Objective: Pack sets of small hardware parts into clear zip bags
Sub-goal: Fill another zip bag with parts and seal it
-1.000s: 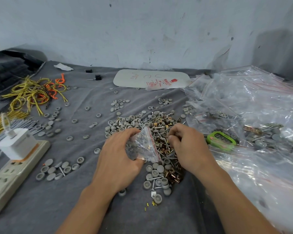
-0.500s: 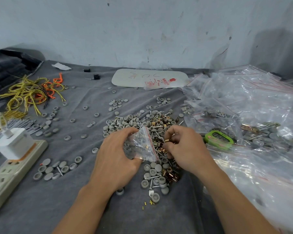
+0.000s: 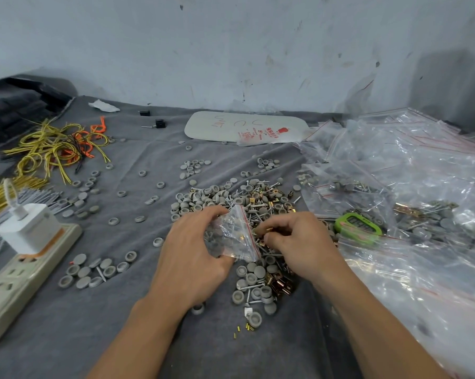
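Since the earlier frames, the right hand (image 3: pixel 299 242) has drawn in from the pile of parts (image 3: pixel 247 195) to the mouth of the zip bag (image 3: pixel 233 233). The left hand (image 3: pixel 192 255) has kept its hold throughout.

The zip bag sits at the near edge of the pile, lifted slightly off it. The left grip is closed on the bag: thumb below, fingers curled over the top edge. The red-striped opening faces right. The right grip is closed on a small brass part (image 3: pixel 267 230), pinched at the fingertips just beside the opening. Both forearms reach in from the near side with the backs of the hands turned up.

The bag is thin, clear and crinkled, and holds grey caps and small screws. The pile mixes round grey cup-shaped caps, silver screws and brass-coloured clips. It lies on a grey cloth (image 3: pixel 121 337) covering the table. To the right of the pile lies a heap of clear bags (image 3: pixel 408 173), with a green device (image 3: pixel 358 228) among them showing a digital display. Far left of the pile is a beige power strip (image 3: pixel 20 280).
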